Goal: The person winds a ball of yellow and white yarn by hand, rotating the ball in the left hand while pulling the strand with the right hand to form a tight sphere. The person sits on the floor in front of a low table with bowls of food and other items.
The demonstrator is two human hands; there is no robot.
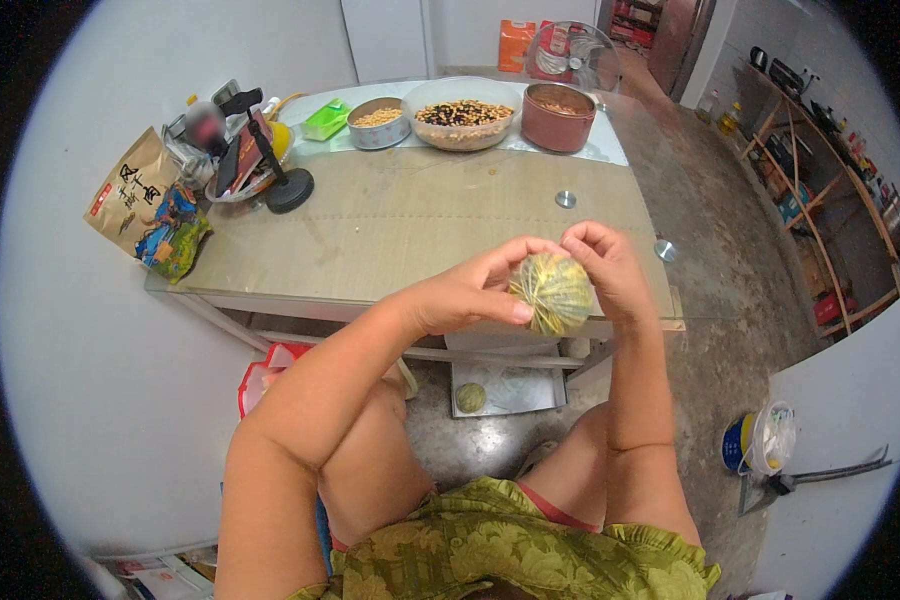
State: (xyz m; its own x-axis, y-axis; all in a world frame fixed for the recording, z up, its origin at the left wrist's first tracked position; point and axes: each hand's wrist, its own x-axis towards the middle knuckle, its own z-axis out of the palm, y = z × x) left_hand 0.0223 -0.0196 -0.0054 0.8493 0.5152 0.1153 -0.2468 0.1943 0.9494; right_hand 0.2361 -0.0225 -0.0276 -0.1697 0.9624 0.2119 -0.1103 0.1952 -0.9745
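A round ball wound of yellow and grey-green strands (554, 294), its strands meeting at a puckered centre, is held up over the table's front edge. My left hand (475, 292) grips it from the left, thumb low on its front and fingers at the top. At the ball's upper right, the fingers of my right hand (606, 262) are curled in a pinch; anything between the fingertips is too small to see. Below, in a shallow metal tray (510, 405) on the floor, lies a similar green ball (471, 398).
Along the far side of the glass-topped table (410, 230) stand a green packet (326, 120), a tin of pale pieces (378, 135), a bowl of mixed beans (463, 118) and a reddish pot (558, 125). At left are a black stand (289, 190) and a brown bag (135, 200).
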